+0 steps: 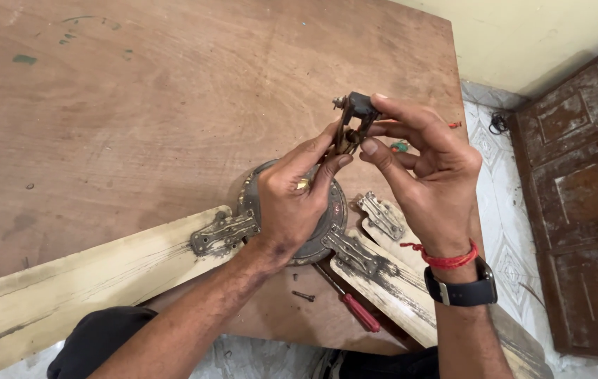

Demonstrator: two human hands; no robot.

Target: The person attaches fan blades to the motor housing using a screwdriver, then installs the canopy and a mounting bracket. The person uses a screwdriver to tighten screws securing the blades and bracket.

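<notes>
Though grimy, bracket between fingers

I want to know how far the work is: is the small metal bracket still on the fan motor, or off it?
Off. Both hands, left hand and right hand, hold the metal bracket in the air above the fan motor.
</notes>
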